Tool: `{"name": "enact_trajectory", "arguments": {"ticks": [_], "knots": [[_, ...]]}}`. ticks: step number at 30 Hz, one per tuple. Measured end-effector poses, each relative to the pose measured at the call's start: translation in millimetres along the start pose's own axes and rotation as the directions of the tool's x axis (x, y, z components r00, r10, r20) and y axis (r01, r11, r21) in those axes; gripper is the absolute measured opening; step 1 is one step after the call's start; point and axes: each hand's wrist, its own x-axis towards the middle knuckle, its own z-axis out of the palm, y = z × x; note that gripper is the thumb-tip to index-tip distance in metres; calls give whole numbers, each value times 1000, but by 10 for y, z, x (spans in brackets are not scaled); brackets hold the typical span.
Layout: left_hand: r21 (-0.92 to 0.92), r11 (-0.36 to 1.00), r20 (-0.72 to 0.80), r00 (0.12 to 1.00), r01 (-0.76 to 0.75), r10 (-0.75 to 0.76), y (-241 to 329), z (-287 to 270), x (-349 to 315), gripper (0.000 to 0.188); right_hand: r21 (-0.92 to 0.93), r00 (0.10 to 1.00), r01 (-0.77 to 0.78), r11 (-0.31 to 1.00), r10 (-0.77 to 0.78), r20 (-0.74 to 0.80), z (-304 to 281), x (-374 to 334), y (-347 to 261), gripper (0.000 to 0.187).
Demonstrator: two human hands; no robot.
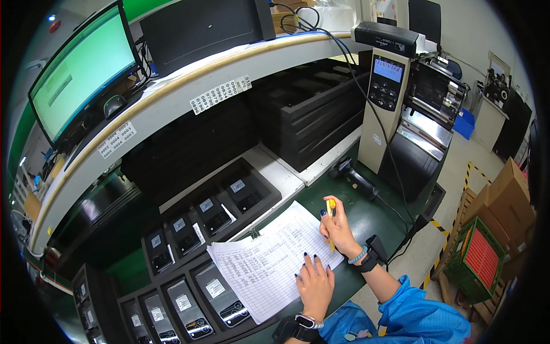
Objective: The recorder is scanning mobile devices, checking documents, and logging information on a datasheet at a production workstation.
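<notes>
A stack of gridded paper (252, 266) with rows of handwriting lies at a slant on the table, held by a black binder clip (254, 233) at its far edge. My left hand (314, 285) rests flat on the lower right of the top sheet, fingers spread. Above the sheet's right side, my right hand (341, 230) is closed around a yellow pen (330, 204), its top end poking up past the thumb. The pen's lower end shows near the paper's right edge. Beside the paper, on the left, a black foam tray (160, 285) holds several flat dark devices with white labels.
A second foam tray (252, 172) of devices lies farther back. A handheld barcode scanner (356, 179) sits right of the paper, near a label printer (384, 86) with a hanging cable. Black crates (315, 126) fill the space under the shelf (166, 109); a monitor (86, 74) stands above.
</notes>
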Motion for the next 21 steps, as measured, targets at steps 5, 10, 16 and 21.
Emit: {"name": "enact_trajectory", "arguments": {"ticks": [5,10,16,21], "knots": [[-8,1000,-10,1000,1,-1,-12,-21,7,38,3,1000,-16,1000,16,10,22,3,-24,41],[-14,1000,-9,1000,8,-8,-17,-17,-2,38,-9,1000,12,1000,-12,-6,43,4,-6,47],[-35,999,-14,1000,8,-9,-9,-37,-25,37,-6,997,10,1000,-10,-79,-31,35,96,35],[-86,996,16,1000,-1,2,9,-48,-36,37,81,985,156,984,-149,-89,8,30,48,25]]}}
